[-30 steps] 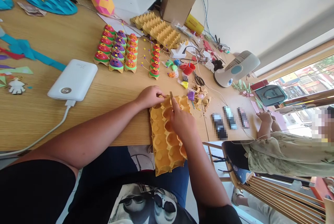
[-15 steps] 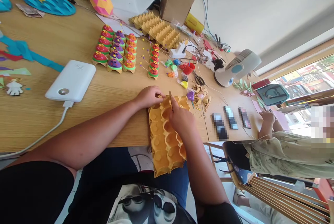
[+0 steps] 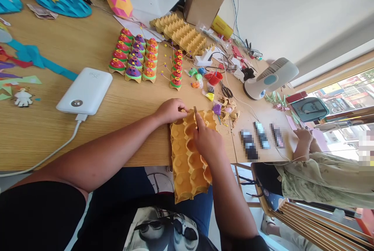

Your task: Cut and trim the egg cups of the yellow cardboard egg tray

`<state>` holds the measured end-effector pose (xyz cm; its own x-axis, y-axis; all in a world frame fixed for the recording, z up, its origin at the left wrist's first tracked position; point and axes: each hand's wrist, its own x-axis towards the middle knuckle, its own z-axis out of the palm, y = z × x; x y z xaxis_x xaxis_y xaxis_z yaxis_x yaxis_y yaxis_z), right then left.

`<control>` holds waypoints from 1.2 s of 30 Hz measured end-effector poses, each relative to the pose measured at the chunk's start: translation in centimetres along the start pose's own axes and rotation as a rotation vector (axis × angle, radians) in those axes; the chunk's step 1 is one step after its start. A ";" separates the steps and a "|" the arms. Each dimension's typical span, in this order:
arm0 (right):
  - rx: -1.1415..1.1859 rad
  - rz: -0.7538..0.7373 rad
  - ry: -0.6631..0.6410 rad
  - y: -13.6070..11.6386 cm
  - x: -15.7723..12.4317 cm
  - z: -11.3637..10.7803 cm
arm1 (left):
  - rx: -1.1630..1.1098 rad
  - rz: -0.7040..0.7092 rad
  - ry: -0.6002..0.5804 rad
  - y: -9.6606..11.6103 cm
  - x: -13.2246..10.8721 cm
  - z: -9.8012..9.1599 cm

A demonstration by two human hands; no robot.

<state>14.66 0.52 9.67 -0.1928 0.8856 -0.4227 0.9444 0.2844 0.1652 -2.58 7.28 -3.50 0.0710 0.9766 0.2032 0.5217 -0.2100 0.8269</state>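
Moved since the earlier frame: the head view, slightly, the whole scene now sitting a little farther right and lower; both hands remain at the egg tray's far end.

Left hand [image 3: 171, 111]: thumb and fingers pinching the far edge of the yellow egg tray [image 3: 181, 165].
Right hand [image 3: 209, 140]: fingers closed round a thin blade [image 3: 195, 110], forefinger laid along it, at the same edge.
Egg tray: beneath the right fingers, partly on the table, overhanging its near edge.
Table [image 3: 140, 97]: pale wood grain. Left of the left fingers, a white power bank [image 3: 87, 87]; beyond them, painted cup rows [image 3: 133, 71]. Right of the right fingers, a purple packet [image 3: 216, 109]; farther off, a fan [image 3: 271, 77].
Room: white wall [image 3: 286, 5] beyond the fingers; window [image 3: 353, 99] and a seated co-worker [image 3: 318, 179] well to their right.
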 end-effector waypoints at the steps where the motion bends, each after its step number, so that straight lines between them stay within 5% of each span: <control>1: 0.010 -0.003 0.004 0.0 0.4 -0.1 | 0.006 0.003 0.004 -0.1 0.0 0.0; 13: -0.001 0.034 0.024 0.0 -2.2 1.8 | -0.001 -0.006 0.014 0.5 -0.3 0.0; 24: 0.004 -0.011 0.069 -0.1 1.2 0.2 | 0.018 0.006 0.009 0.2 0.0 -0.2; 36: -0.022 0.041 0.019 -0.1 -2.2 1.4 | 0.020 -0.030 0.035 0.4 -0.2 0.1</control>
<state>15.36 -1.94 9.37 -0.1595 0.9032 -0.3985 0.9453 0.2560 0.2020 -2.28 7.04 -3.23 0.0255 0.9800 0.1973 0.5404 -0.1795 0.8220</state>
